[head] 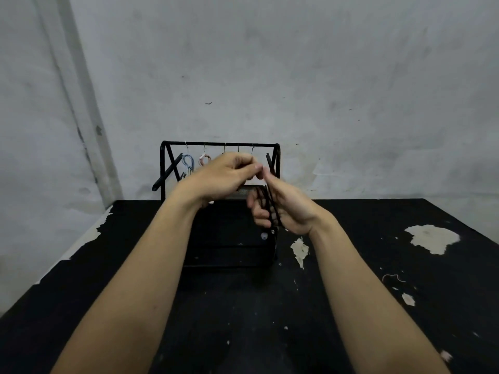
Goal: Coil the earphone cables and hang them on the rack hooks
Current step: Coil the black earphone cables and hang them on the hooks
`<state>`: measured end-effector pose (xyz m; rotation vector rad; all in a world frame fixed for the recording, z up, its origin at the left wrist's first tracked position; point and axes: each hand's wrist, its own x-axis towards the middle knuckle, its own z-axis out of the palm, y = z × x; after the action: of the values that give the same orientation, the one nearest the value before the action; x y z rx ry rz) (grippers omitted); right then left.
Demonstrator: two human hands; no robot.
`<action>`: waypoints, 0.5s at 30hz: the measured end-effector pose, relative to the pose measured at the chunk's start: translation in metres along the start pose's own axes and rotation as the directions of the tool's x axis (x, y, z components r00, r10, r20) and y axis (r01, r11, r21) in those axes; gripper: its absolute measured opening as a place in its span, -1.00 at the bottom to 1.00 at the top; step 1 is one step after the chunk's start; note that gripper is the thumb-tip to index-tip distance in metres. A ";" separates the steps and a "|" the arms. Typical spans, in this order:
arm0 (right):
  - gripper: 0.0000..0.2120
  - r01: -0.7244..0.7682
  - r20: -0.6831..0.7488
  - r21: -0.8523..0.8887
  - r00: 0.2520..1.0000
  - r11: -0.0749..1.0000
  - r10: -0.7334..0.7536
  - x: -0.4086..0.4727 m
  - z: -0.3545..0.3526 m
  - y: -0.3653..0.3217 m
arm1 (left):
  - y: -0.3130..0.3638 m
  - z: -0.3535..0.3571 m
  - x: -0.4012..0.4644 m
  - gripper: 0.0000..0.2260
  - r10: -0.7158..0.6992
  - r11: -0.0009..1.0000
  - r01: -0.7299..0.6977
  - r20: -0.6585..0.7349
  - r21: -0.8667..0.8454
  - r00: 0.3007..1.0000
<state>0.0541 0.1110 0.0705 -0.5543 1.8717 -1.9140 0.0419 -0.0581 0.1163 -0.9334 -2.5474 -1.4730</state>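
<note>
2 bare hands raised mid-frame, in front of a black rack (219,144) standing at the far edge of a black table (351,292). Right hand (286,211), just right of centre: fingers curled round a bundle of black earphone cable (271,209), loops running down across the palm, with a pale earbud tip (263,235) and a small metal end dangling just below the hand. Left hand (224,176), just left of centre and slightly higher: fingertips pinched together at the top of the same cable, close against the right hand's upper fingers; exact contact blurred, so cannot tell how much cable lies in that pinch.

Behind the hands, across the rack's top bar: 5 thin wire hooks (238,148) in a row. On the hook farthest left, a coiled blue cable (188,161); on the next hook, a coiled pinkish cable (204,159). Lower ends of the remaining hooks hidden behind the left hand, contents not visible. Below the hands, the rack's dark box-like base, resting on the table.

Table surface scuffed, with pale patches of missing paint (432,238) at right of centre and along the left edge. Lower right of the frame: a thin reddish loop (393,277) lying on the table, well apart from the hands. Grey stained wall (270,63) filling the upper half of the frame.
</note>
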 end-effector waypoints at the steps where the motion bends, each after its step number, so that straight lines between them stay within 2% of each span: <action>1: -0.37 0.013 0.011 0.018 1.000 1.000 -0.014 0.000 0.003 -0.002 | -0.006 0.004 0.004 -0.78 0.015 0.998 -0.017 -0.032 -0.062 0.999; 5: -0.50 0.140 0.008 0.129 0.990 0.982 -0.142 0.005 0.008 -0.009 | -0.033 0.028 0.013 -0.78 -0.033 0.918 -0.006 -0.091 -0.396 0.995; 8: -0.52 0.145 -0.082 0.177 0.988 0.973 -0.133 0.011 0.003 -0.015 | -0.047 0.042 0.011 -0.80 -0.100 0.852 0.062 -0.045 -0.520 0.994; 10: -0.56 0.115 -0.171 0.232 0.982 0.966 -0.075 0.014 0.000 -0.018 | -0.056 0.048 0.009 -0.78 -0.160 0.838 0.160 0.046 -0.522 0.986; 12: -0.61 0.112 -0.259 0.308 0.965 0.945 -0.030 0.017 -0.004 -0.017 | -0.065 0.049 0.007 -0.76 -0.176 0.886 0.216 0.133 -0.410 0.975; 15: -0.68 0.174 -0.387 0.384 0.922 0.907 -0.013 0.022 -0.009 -0.012 | -0.069 0.049 0.010 -0.76 -0.196 0.930 0.214 0.087 -0.299 0.977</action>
<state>0.0304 0.1072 0.0822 -0.1468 1.5818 -2.5379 0.0097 -0.0394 0.0396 -0.7628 -2.5675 -1.9752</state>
